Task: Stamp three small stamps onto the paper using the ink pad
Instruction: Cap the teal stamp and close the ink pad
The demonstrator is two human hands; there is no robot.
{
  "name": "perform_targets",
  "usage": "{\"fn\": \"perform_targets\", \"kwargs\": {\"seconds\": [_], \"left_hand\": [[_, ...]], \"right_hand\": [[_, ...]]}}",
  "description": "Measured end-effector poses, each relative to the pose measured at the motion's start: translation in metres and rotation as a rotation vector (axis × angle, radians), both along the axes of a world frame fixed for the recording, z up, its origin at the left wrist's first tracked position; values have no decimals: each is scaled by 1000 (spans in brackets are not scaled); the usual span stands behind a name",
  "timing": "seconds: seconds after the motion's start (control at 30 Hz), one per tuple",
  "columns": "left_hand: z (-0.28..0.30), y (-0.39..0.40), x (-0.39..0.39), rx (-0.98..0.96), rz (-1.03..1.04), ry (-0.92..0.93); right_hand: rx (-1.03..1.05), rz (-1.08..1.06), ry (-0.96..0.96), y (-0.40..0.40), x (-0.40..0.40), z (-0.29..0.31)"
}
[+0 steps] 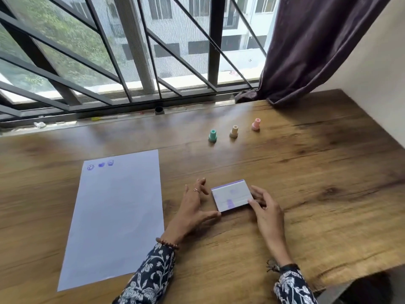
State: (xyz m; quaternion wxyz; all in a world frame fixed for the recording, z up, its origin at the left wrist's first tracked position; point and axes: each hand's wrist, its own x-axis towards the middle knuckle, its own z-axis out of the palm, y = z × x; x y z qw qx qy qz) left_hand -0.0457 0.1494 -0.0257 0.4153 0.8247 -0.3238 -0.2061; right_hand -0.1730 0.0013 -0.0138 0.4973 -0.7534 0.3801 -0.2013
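A white paper lies on the left of the wooden table, with three purple stamp marks near its far edge. A closed ink pad, white-lidded with purple smudges, lies flat to the right of the paper. My left hand is beside its left edge, fingers spread, thumb tip at the near-left corner. My right hand has its fingers on the pad's right edge. Three small stamps stand upright in a row farther back: green, beige, pink.
A barred window runs along the table's far edge. On its sill lie a yellow item and a small dark cup. A dark curtain hangs at the far right corner, with a wall beside it.
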Motion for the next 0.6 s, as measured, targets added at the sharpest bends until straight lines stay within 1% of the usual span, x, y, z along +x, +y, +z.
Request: {"fn": "perform_targets", "kwargs": {"seconds": [0.07,0.2,0.33,0.43,0.5,0.6], "left_hand": [[0,0,0,25,-26,-29],[-4,-1,0,76,-96,-108],[-11,-17,-1,111,-40,-144],[-14,-49,2,138,-65,-157],[-14,-78,5,141,-126,-159],[-9,-123,11,196,-243,-122]], "right_hand": [[-19,-43,-23,2,-2,-4],[-132,-130,-26,0,-5,-14],[-238,-193,-12,-14,0,-18],[-270,-252,-13,-39,7,-18],[-276,-301,-8,-62,12,-16],[-285,-364,-18,-100,21,-13]]}}
